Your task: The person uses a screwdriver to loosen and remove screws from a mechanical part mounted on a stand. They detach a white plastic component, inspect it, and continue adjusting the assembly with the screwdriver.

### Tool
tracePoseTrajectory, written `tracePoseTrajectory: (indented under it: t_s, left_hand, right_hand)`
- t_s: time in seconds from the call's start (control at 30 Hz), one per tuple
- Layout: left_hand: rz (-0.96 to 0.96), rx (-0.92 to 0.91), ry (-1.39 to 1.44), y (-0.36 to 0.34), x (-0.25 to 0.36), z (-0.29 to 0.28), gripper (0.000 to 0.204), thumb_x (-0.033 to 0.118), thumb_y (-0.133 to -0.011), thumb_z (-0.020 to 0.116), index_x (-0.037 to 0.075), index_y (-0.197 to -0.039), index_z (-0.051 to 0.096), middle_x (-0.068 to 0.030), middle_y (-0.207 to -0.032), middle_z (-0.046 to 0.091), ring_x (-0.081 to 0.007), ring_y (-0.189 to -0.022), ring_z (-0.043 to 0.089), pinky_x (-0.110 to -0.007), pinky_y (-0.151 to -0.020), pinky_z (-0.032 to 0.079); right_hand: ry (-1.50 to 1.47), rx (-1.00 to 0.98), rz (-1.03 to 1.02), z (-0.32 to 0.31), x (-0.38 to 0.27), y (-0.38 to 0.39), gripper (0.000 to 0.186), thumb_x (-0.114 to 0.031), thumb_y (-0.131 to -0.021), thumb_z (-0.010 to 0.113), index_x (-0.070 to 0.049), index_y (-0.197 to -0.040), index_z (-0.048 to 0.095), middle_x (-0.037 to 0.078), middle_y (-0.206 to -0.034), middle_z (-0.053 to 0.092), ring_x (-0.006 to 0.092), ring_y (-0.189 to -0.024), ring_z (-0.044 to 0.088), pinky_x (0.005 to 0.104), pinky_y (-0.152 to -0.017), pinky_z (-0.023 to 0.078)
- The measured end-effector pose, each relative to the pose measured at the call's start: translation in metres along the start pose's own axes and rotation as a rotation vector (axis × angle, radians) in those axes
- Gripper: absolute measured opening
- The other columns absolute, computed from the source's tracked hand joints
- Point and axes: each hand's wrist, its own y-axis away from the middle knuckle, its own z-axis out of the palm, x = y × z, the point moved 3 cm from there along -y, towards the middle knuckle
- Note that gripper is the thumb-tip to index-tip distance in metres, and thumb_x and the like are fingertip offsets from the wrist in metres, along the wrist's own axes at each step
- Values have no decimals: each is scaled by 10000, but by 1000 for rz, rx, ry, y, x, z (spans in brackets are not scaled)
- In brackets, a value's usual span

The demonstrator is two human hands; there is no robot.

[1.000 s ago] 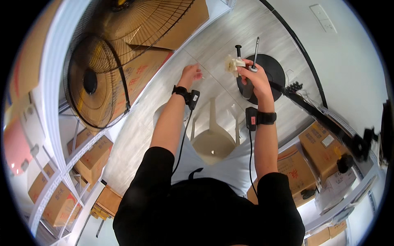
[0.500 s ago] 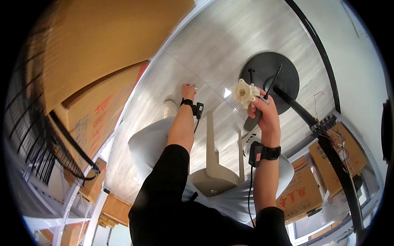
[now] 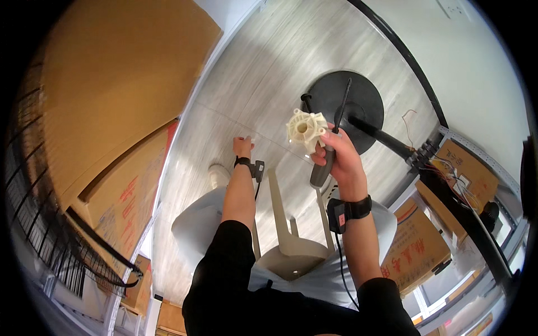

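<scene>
My right hand [image 3: 343, 159] is closed around the grey handle of a screwdriver [image 3: 320, 175], whose dark shaft points up and away. The same hand also holds a cream plastic housing [image 3: 302, 128] with a round hole in its middle and small lugs round its rim. A short black rod [image 3: 306, 99] sticks out behind the housing. Lower and to the left, my left hand [image 3: 242, 147] is closed over the floor with the fingertips together. Something small and pale shows at those fingertips, too small to name. Both wrists wear black strapped devices.
A black round base [image 3: 372, 95] with a pole [image 3: 386, 137] stands beyond my right hand; loose wires [image 3: 459, 185] hang along it. A beige stool [image 3: 291, 257] is between my legs. Large cardboard boxes [image 3: 134, 73] and a black wire rack [image 3: 39, 224] line the left; more boxes [image 3: 417, 246] sit right.
The view has shifted, so the floor stand and boxes appear farther left. My right hand has turned the housing, its holed face now more toward me. Both hands keep their closed grip.
</scene>
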Motion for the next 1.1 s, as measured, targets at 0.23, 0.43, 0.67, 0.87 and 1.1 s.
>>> tracePoseTrajectory:
  t_s: [0.23, 0.43, 0.67, 0.87, 1.1]
  left_hand:
    - [67, -551, 531, 122, 181, -8, 266, 171, -945, 667, -26, -1120, 628, -82, -842, 667, -186, -731, 674, -292, -642, 571]
    - [514, -853, 571, 338, 395, -78, 238, 183, -989, 630, -2, -1137, 631, -94, -947, 675, -187, -848, 679, -294, -766, 541]
    - [918, -1107, 635, 548, 445, -152, 201, 144, -1013, 595, 3, -1153, 627, -114, -1023, 686, -204, -927, 680, -318, -800, 534]
    - [992, -1363, 595, 654, 386, -159, 206, 150, -1005, 610, 7, -1153, 611, -121, -1027, 684, -203, -937, 668, -316, -791, 520]
    - [1074, -1443, 481, 746, 296, -152, 233, 141, -981, 644, -3, -1152, 580, -149, -1018, 684, -209, -865, 679, -317, -757, 524]
  right_hand:
    - [21, -136, -8, 77, -36, 59, 259, -256, -950, 680, -42, -1067, 591, 14, -845, 563, 82, -661, 507, 242, -533, 402]
    - [170, -152, -194, 162, -82, 154, 305, -267, -917, 732, -48, -1071, 585, 38, -868, 635, 98, -695, 593, 243, -517, 428]
    - [296, -110, -858, 222, -110, 319, 307, -132, -884, 763, -47, -1091, 553, 53, -952, 666, 113, -782, 647, 229, -530, 445]
    - [263, 8, -1236, 180, -92, 424, 311, -118, -893, 754, -23, -1118, 562, 63, -952, 668, 87, -713, 611, 214, -530, 445]
    - [-36, -313, -1096, 98, -76, 481, 419, -357, -1033, 541, -1, -1254, 556, 194, -1076, 679, 128, -734, 636, 214, -493, 456]
